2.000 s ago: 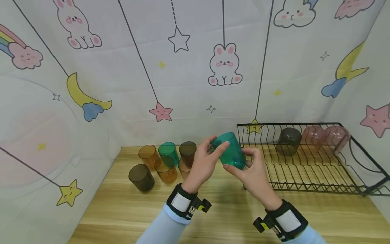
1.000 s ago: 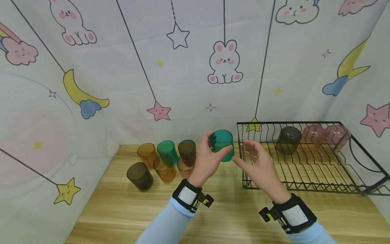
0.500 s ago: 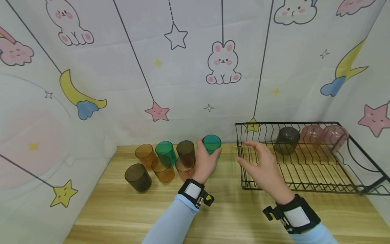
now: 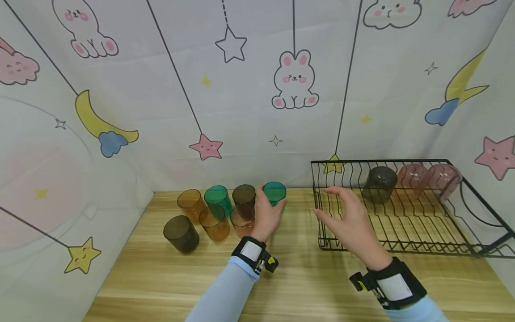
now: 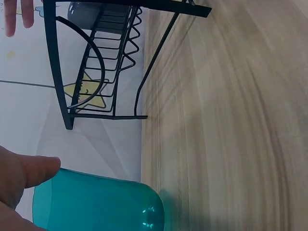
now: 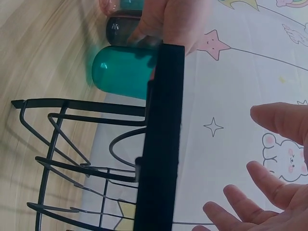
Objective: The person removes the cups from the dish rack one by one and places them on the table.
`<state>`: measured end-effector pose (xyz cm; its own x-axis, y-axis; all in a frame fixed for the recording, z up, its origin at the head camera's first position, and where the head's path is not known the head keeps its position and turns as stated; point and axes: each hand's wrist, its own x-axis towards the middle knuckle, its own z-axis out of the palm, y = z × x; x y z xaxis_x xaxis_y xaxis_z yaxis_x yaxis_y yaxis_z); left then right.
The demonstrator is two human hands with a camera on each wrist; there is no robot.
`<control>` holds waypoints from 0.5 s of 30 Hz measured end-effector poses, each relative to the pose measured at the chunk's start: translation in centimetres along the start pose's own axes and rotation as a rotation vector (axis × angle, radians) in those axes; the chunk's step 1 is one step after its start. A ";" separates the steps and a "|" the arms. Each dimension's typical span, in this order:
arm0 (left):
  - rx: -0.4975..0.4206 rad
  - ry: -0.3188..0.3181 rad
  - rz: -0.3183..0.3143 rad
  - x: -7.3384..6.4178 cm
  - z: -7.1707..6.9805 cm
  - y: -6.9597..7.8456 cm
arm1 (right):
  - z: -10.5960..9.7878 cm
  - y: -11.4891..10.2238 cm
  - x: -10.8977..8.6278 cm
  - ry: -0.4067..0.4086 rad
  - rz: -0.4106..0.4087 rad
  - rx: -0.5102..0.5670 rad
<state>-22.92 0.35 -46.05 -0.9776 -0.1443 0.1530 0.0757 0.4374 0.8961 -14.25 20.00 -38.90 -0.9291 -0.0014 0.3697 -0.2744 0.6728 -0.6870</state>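
My left hand (image 4: 265, 217) grips a teal cup (image 4: 274, 191) near its rim, at the back right end of a group of cups. Seen from the left wrist, the thumb lies along the cup's side, and the rounded base is at or just above the tabletop. Immediately left of it stands a brown cup (image 4: 244, 194), partly behind the hand. My right hand (image 4: 352, 223) hovers over the left end of a black wire rack (image 4: 378, 160), thumb and fingers spread apart and holding nothing. The right wrist view shows those bare fingers (image 6: 272, 185) above the rack.
More upright cups stand at left: amber (image 4: 191, 205), another amber (image 4: 215, 226), teal (image 4: 218, 199), pale brown (image 4: 242, 226) and dark brown (image 4: 181, 235). The rack holds a grey cup (image 4: 379, 185) and two pink cups (image 4: 412, 176). A patterned cloth wall (image 4: 249, 112) rises behind the table.
Both hands held the teal cup, tilted, at first. The right hand let go and drew slightly right; the left hand turned the cup upright and carried it left and down beside the brown cup.
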 end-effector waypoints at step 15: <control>0.043 -0.035 -0.030 -0.3 0.3 0.3 | 0.1 0.2 -0.2 -0.046 0.017 0.004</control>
<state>-22.67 0.81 -45.91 -0.9857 -0.1268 0.1113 0.0389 0.4715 0.8810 -14.19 20.05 -39.19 -0.9440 -0.0243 0.3289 -0.2596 0.6698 -0.6957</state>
